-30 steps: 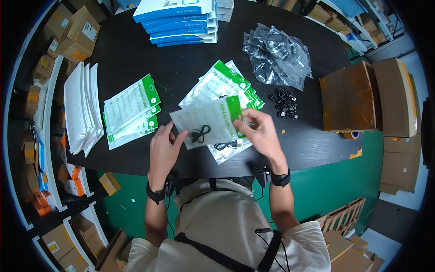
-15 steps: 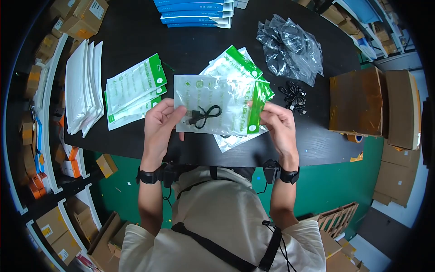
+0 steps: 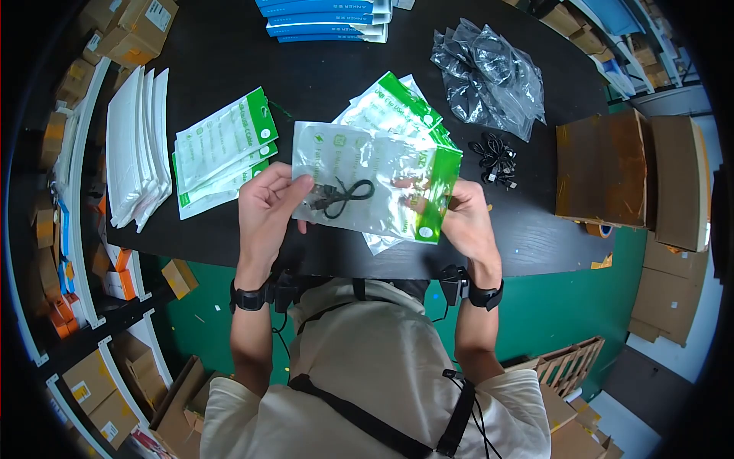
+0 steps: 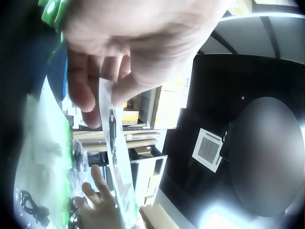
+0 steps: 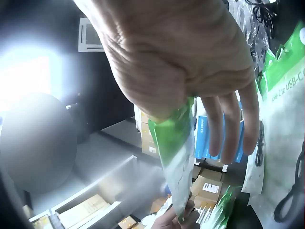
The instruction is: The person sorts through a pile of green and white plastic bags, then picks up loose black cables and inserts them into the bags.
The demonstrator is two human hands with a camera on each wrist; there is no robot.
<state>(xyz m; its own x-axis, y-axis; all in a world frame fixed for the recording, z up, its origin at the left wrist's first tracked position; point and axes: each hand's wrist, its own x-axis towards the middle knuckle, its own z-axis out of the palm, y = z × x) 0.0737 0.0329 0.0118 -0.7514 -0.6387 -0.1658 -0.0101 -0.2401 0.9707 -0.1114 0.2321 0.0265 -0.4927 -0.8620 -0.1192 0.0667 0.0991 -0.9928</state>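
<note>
A clear plastic pouch point(image 3: 375, 164) with a green end strip hangs over the table, a small coiled black cable point(image 3: 344, 197) visible in it. My left hand point(image 3: 267, 218) pinches its left edge between thumb and fingers; the left wrist view shows the pouch point(image 4: 116, 152) edge-on below that hand point(image 4: 138, 47). At the green end, my right hand point(image 3: 470, 222) grips the pouch, some fingers showing through the plastic. The right wrist view has the green strip point(image 5: 174, 131) under the palm, the other fingers point(image 5: 231, 129) stretched down. More green-topped pouches point(image 3: 390, 103) lie behind.
Another pile of green-topped pouches point(image 3: 225, 145) lies left, beside white padded envelopes point(image 3: 138, 145). Blue and white boxes point(image 3: 325, 19) are stacked at the back. Clear bags with black contents point(image 3: 489, 76) and loose black cables point(image 3: 497, 161) lie right, near a cardboard box point(image 3: 604, 168).
Both hands have raised the pouch and turned it level, facing up at the head camera. Lately its green end has tilted down slightly, and the right hand has shifted behind it.
</note>
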